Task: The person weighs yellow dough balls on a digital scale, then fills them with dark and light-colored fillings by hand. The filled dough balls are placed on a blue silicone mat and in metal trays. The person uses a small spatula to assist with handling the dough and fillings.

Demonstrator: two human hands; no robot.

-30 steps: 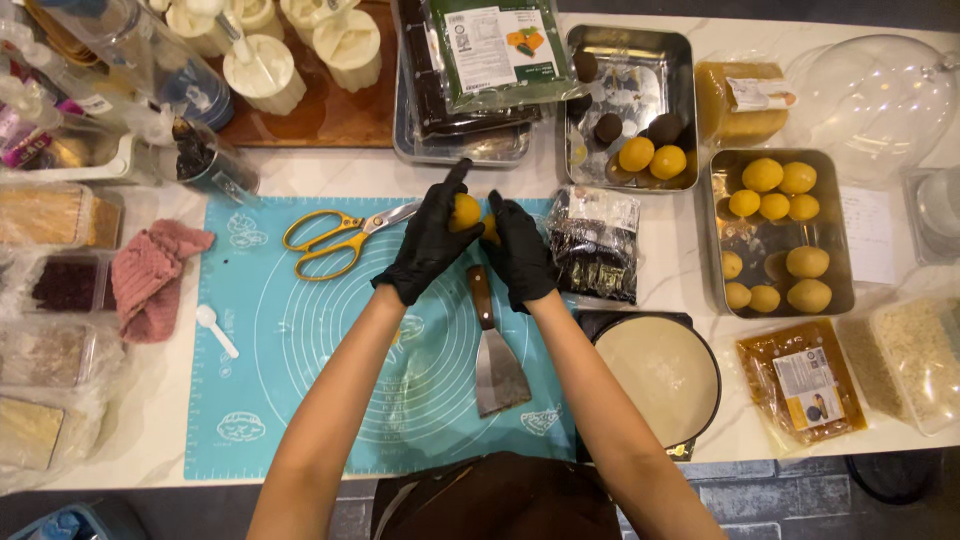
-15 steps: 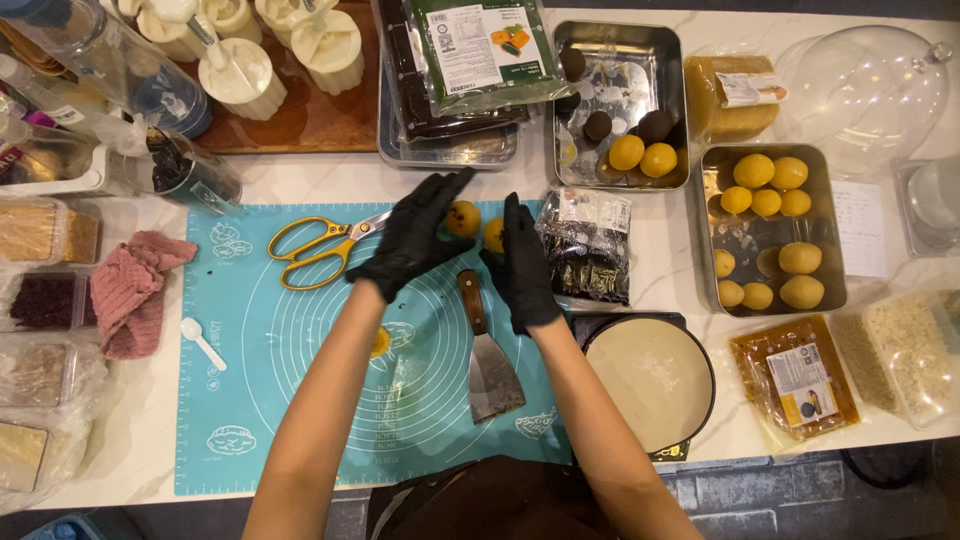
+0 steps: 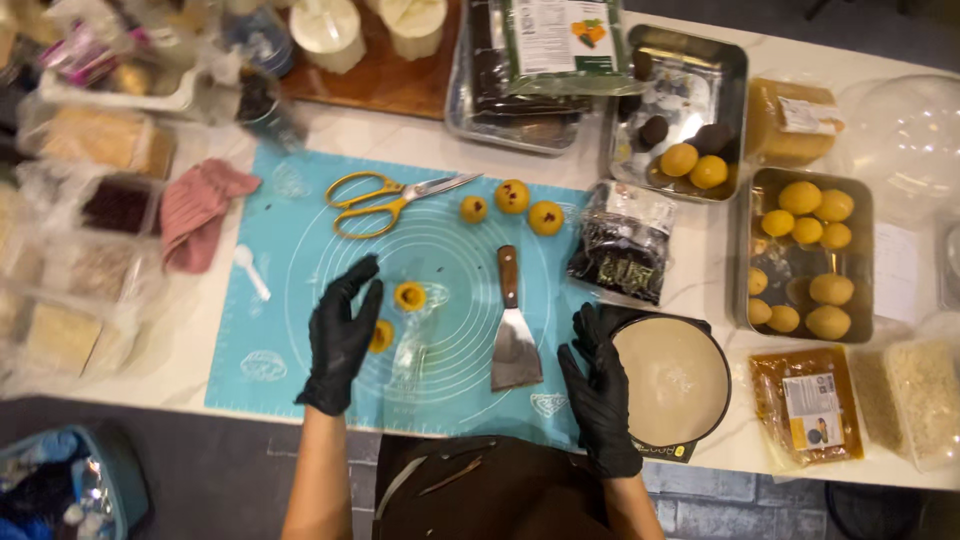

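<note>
Three small yellow dough balls, each topped with a dark red speck, sat in a row on the blue silicone mat, just beyond the wooden-handled scraper. Both black-gloved hands lay empty and spread, well short of them: left hand beside two yellow pieces, right hand touching the round scale. Yellow scissors lay left of the balls.

Both black-gloved hands, left hand and right hand, hover open and empty over the blue mat, flanking a metal scraper and yellow dough pieces.
</note>
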